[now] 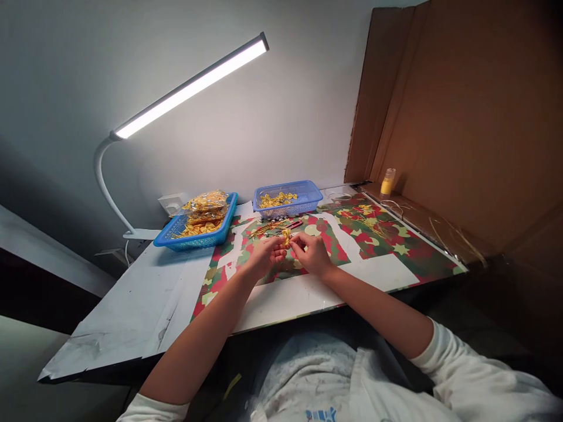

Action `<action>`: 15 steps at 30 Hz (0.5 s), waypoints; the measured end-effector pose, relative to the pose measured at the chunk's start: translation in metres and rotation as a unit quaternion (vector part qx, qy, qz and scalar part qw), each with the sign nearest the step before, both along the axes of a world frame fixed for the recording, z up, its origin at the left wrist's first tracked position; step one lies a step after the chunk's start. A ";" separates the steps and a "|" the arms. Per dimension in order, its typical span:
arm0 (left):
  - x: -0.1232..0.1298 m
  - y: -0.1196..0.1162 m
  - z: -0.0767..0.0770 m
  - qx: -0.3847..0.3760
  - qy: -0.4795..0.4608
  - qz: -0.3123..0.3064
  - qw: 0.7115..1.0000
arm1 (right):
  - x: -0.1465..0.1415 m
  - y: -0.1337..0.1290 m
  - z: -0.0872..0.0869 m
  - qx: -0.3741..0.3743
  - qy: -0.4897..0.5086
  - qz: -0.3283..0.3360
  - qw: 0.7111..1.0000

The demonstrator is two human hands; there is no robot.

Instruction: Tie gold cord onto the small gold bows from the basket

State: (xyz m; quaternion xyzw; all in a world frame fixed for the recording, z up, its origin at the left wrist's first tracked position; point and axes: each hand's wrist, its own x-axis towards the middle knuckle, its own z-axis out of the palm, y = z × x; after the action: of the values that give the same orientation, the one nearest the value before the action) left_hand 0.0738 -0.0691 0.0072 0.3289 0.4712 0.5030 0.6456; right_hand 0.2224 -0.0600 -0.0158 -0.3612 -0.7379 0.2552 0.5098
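Holding a small yellow bow (287,234) up in the fingertips is the bit in hand here, just above the surface (132,299). The grip on the left hand (263,258) is mostly closed, fingers curled loosely with the tips on the bow. The right hand (313,253) has thumb and forefinger pinched together at the bow's other edge — can't tell if that pinch is on the ribbon itself or on something thin like a strand, it's too small to see.

Looks like fine adjusting or fastening to me, so I'd say the next move calls for a steady left side and a tiny, light pull or tuck from the right. Squeeze too hard and I reckon the loops would crumple.

Just beyond the fingers, thin gold strands (268,227) lie on a camo-patterned sheet (400,266), with a pink tool (295,224) beside them and some shiny round beads (275,219) near the lavender basket (288,209). That basket has loose bows (277,199) in it. Off to the left, the blue basket (202,241) holds more yellow pieces with bagged ones (206,202) piled on top, and over on the right there's a tangle of yellow strands (372,223). Furthest out — a little jar with yellow stuff in it (387,183) by the cardboard (466,117), and a lit lamp (193,85) overhead.
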 end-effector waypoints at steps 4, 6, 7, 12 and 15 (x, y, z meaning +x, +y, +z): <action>0.000 -0.001 0.000 0.015 -0.003 0.003 1.000 | 0.001 -0.001 0.001 0.003 -0.004 -0.007 1.000; 0.000 -0.001 0.000 0.020 0.000 0.007 1.000 | 0.001 -0.001 0.001 0.000 -0.004 -0.008 1.000; 0.000 -0.001 0.000 0.021 0.002 0.009 1.000 | 0.001 -0.001 0.001 -0.001 -0.003 -0.008 1.000; 0.000 -0.001 -0.001 0.031 0.019 0.012 0.999 | 0.000 0.000 -0.001 -0.006 0.003 0.000 1.000; 0.000 -0.001 -0.002 0.051 0.034 0.010 0.998 | 0.000 0.000 -0.001 -0.007 0.000 -0.001 1.000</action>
State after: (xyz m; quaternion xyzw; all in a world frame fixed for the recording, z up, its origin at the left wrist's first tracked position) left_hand 0.0738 -0.0702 0.0052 0.3735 0.4696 0.5212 0.6068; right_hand 0.2225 -0.0600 -0.0165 -0.3657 -0.7359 0.2593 0.5074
